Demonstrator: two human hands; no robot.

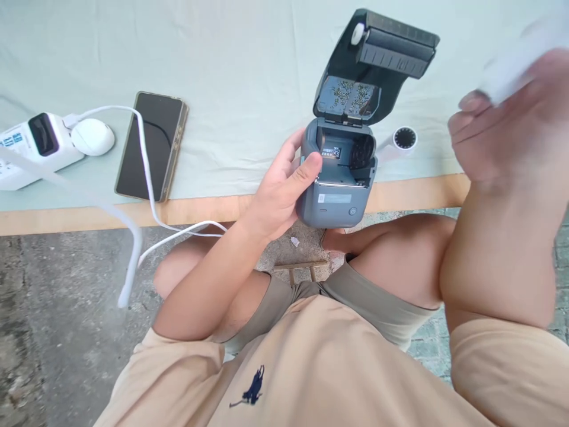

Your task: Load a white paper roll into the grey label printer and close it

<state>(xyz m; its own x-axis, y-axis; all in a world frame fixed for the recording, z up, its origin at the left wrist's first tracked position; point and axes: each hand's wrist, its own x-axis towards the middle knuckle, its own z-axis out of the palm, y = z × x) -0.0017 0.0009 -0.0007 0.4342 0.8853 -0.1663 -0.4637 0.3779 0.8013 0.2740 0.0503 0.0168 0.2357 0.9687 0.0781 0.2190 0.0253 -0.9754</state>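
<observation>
Right now, the person's left hand grips a small grey printer whose lid stands flung open.

Seen from beside the table, the printer sits at the centre of the scene, held at the table's near edge above the person's knees; fingers wrap its left side and the thumb presses across its front corner, a firm clasp. Its compartment lies exposed beneath the raised lid, which tilts back toward one o'clock. At three o'clock the right hand is lifted and blurred, fingers curled about something white; how tight that hold is I cannot tell. Just beyond the printer at two o'clock rests a white spool. Out at nine o'clock lie a dark phone, a white charger and a power strip, a white cable trailing off the table edge.
</observation>
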